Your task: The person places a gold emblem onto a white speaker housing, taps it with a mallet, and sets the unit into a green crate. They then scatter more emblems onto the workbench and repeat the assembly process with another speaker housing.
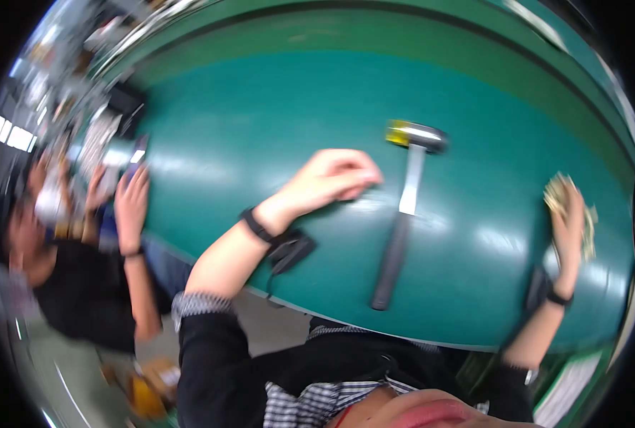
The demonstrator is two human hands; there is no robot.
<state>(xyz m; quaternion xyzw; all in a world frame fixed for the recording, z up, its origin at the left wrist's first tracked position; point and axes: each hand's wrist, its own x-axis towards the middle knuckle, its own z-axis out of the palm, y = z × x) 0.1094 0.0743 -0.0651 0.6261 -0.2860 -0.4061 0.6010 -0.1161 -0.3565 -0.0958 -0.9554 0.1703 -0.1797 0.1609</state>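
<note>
- Well, the hammer [408, 201] lay on the green desk [260, 118], near the middle, its head pointing to the far side and its grip toward the person. One end of the head was yellow, the other dark; the neck was silvery and the grip dark grey.
- The left hand [326, 180] was just to the left of the hammer, apart from it, over the desk. Its fingers were curled in toward the thumb, the tips together or nearly so; with the blur, I couldn't make out whether anything was pinched in them.
- The right hand [567, 222] was well off to the right, near the desk's edge. Its fingers were closed over a pale, crumpled bundle [556, 194], which stuck out on both sides of the hand.
- Both wrists wore black bands, the left band [258, 225] and the right band [558, 297].
- Close by the left wrist sat a small black box [293, 251], with a cord running toward the near edge.
- Beside the right forearm was something dark [537, 287], too blurred to name.
- Over on the left, a co-worker [85, 296] in black had a hand [131, 207] at the desk, close to a dark flat thing [140, 151].
</note>
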